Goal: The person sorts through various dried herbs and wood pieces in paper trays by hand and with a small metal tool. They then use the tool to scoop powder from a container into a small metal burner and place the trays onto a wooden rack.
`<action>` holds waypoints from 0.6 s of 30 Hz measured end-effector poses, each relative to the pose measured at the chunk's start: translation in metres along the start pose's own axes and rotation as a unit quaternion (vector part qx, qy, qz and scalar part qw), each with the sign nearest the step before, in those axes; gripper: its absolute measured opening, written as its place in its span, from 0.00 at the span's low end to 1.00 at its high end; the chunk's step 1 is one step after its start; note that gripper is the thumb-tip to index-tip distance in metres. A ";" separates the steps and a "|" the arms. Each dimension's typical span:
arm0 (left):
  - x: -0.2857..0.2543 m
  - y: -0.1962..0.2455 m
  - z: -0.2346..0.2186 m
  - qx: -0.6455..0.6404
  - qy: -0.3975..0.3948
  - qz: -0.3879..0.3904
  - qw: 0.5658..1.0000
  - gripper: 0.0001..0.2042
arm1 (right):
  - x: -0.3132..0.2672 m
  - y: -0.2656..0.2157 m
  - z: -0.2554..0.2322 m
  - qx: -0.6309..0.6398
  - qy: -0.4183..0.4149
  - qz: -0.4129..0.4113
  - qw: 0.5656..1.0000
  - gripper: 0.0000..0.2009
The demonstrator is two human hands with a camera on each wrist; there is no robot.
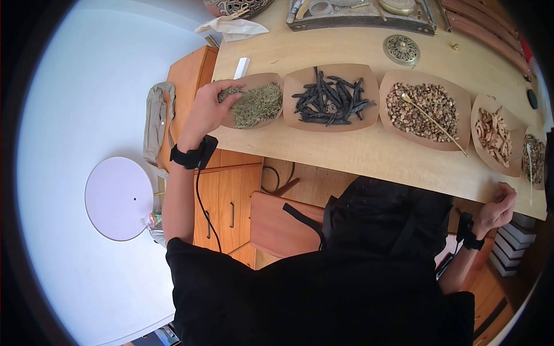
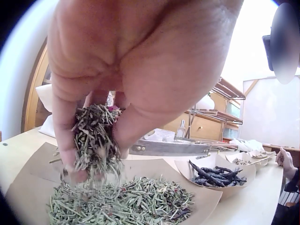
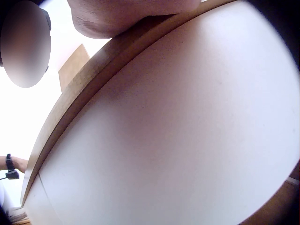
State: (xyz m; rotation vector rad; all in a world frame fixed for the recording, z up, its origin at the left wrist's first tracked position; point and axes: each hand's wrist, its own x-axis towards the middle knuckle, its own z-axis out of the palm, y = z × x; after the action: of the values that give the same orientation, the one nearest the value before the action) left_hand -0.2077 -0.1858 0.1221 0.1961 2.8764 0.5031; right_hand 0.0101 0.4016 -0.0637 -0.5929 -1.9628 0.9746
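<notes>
My left hand [image 1: 209, 111] is over the leftmost paper tray [image 1: 274, 118], which holds dried green herb [image 1: 258, 105]. In the left wrist view, the curled fingers and thumb of the left hand [image 2: 98, 136] hold a clump of herb [image 2: 95, 136], and loose bits drop onto the pile [image 2: 122, 201] below. At the table's front edge on the right, my right hand [image 1: 497, 209] rests with loosely curled fingers and no visible object. Only part of the right hand [image 3: 136, 14] shows above the edge in the right wrist view.
Beside the herb stand paper trays of black pods [image 1: 332, 98], chopped brown pieces with a brass spoon [image 1: 424, 109], pale chips [image 1: 495, 135] and another mix [image 1: 534, 155]. Behind them lie an openwork brass lid [image 1: 401, 50] and a wooden tray [image 1: 363, 23]. A white block [image 1: 242, 68] sits near the left end.
</notes>
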 end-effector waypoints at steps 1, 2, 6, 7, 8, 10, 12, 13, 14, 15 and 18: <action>0.000 -0.001 0.000 0.000 0.000 0.000 1.000 0.14 | 0.000 0.000 0.000 0.001 -0.001 -0.001 1.000 0.24; 0.000 -0.002 0.000 0.000 0.000 0.008 1.000 0.14 | 0.000 -0.001 0.000 0.001 -0.001 -0.001 1.000 0.24; 0.000 -0.004 0.000 0.005 0.008 0.052 0.999 0.15 | 0.000 -0.002 0.001 -0.002 0.002 -0.003 1.000 0.24; 0.000 -0.004 0.000 0.005 0.008 0.051 0.999 0.15 | 0.000 -0.003 0.001 -0.005 0.002 -0.011 1.000 0.25; -0.001 -0.004 0.000 -0.008 0.006 0.039 0.999 0.16 | 0.000 -0.003 0.002 -0.005 0.002 -0.011 1.000 0.25; -0.002 0.004 -0.001 -0.021 0.004 0.026 0.999 0.16 | 0.000 -0.003 0.002 0.009 0.002 -0.007 1.000 0.25; -0.004 0.013 -0.005 0.006 -0.002 -0.010 1.000 0.14 | 0.000 -0.002 0.001 0.006 0.001 -0.009 1.000 0.25; -0.004 0.012 -0.004 0.006 -0.003 -0.010 1.000 0.14 | 0.000 -0.001 0.001 0.003 -0.001 -0.012 1.000 0.25; -0.004 0.012 -0.004 -0.012 0.005 -0.004 1.000 0.13 | 0.000 -0.002 0.001 0.003 -0.001 -0.012 1.000 0.25; -0.004 0.012 -0.004 -0.029 0.012 0.002 0.999 0.11 | 0.000 -0.002 0.002 0.005 0.000 -0.011 1.000 0.25; -0.004 0.013 -0.005 -0.004 0.024 0.037 0.999 0.09 | 0.000 -0.003 0.001 0.003 -0.001 -0.010 1.000 0.25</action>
State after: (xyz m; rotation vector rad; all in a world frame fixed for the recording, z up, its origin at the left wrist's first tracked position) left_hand -0.2034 -0.1759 0.1319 0.2946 2.9216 0.5390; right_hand 0.0087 0.3994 -0.0618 -0.5678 -1.9635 0.9677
